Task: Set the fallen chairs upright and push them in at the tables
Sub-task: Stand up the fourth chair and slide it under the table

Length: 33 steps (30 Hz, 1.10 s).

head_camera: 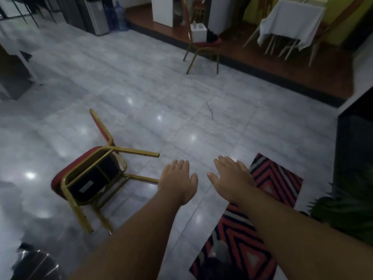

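A fallen chair (88, 178) with a gold metal frame and red cushion lies on its side on the grey tiled floor at lower left, its legs pointing toward me and to the right. My left hand (177, 180) is stretched out palm down with fingers apart, just right of one chair leg and holding nothing. My right hand (232, 176) is spread the same way beside it, above the edge of a rug. A second gold and red chair (203, 47) stands upright farther back, next to a raised wooden platform.
A red, black and white patterned rug (262, 209) lies at lower right. A table with a white cloth (290, 23) stands on the wooden platform (282, 67) at back right. A dark counter (355, 138) and a plant (347, 207) are on the right. Another table (14, 57) is at far left.
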Available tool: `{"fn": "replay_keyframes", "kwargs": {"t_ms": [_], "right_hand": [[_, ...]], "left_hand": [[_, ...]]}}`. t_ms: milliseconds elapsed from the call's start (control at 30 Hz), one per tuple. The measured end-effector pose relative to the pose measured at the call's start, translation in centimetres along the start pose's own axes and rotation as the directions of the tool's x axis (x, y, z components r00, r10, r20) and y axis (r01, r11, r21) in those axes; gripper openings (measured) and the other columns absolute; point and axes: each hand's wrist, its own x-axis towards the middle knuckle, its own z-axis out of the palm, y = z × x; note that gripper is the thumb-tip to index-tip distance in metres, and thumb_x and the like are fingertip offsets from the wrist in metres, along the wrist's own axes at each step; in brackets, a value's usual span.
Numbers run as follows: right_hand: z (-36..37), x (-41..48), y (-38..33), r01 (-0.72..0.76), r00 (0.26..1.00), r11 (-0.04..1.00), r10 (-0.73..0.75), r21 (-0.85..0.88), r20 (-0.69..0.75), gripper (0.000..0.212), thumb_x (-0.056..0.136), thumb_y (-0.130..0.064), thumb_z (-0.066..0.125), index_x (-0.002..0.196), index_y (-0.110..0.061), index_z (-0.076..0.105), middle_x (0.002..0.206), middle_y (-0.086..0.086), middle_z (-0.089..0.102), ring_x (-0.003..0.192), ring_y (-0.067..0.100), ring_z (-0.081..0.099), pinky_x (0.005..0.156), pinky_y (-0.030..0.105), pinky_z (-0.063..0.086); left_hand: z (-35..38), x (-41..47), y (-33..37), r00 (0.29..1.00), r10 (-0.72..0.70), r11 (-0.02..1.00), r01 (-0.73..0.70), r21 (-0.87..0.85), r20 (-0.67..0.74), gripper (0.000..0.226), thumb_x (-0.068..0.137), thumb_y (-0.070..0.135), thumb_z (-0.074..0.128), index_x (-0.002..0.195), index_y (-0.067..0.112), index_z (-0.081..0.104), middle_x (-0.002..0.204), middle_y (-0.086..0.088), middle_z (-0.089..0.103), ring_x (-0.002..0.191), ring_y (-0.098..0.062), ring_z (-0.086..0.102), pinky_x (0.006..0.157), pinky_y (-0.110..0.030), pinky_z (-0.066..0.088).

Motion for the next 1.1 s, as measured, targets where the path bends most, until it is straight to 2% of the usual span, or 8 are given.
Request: {"fn": "replay_keyframes", "kwargs": {"t_ms": [233, 533, 833, 1100], "right_hand": [[-2.9, 13.6, 5.7, 0.04, 0.999, 0.999, -0.039, -0.017, 0.025, 0.068, 0.104, -0.055, 0.022, 0.16, -0.017, 0.018, 0.169, 0.001, 0.012, 0.155, 0.016, 0.007, 0.126, 0.04, 0.002], [-9.9, 33.0, 7.8, 0.22, 0.975, 0.972, -0.218, -0.081, 0.041, 0.069, 0.103, -0.057, 0.022, 0.16, -0.018, 0.019, 0.169, 0.002, 0.014, 0.155, 0.018, 0.009, 0.126, 0.042, 0.004], [-14.2, 54.3, 3.6, 0.302, 0.953, 0.943, -0.293, -0.141, 0.084, 0.069, 0.103, -0.057, 0.021, 0.16, -0.017, 0.019, 0.169, 0.002, 0.016, 0.155, 0.018, 0.009, 0.126, 0.043, 0.004], [-19.1, 70.7, -4.2, 0.379, 0.925, 0.915, -0.371, -0.137, 0.076, 0.068, 0.103, -0.056, 0.023, 0.159, -0.018, 0.02, 0.168, 0.002, 0.016, 0.155, 0.018, 0.009, 0.126, 0.043, 0.004]], "left_hand": [[-1.9, 14.0, 2.3, 0.998, -0.057, 0.998, 0.057, -0.024, -0.017, 0.064, 0.105, 0.044, 0.027, 0.159, 0.01, 0.017, 0.167, -0.01, 0.017, 0.156, -0.026, 0.01, 0.127, -0.042, 0.007], [-7.7, 29.9, 3.5, 0.973, -0.207, 0.972, 0.193, -0.136, -0.102, 0.065, 0.105, 0.045, 0.029, 0.159, 0.009, 0.018, 0.167, -0.011, 0.018, 0.155, -0.026, 0.011, 0.127, -0.042, 0.008], [-14.0, 48.3, -4.9, 0.952, -0.279, 0.956, 0.262, -0.134, -0.127, 0.066, 0.105, 0.046, 0.027, 0.159, 0.009, 0.016, 0.167, -0.011, 0.016, 0.156, -0.026, 0.009, 0.127, -0.042, 0.007], [-22.2, 61.2, -13.4, 0.92, -0.355, 0.927, 0.324, -0.187, -0.164, 0.066, 0.105, 0.046, 0.028, 0.159, 0.009, 0.018, 0.167, -0.011, 0.018, 0.156, -0.026, 0.01, 0.127, -0.042, 0.007]]}}
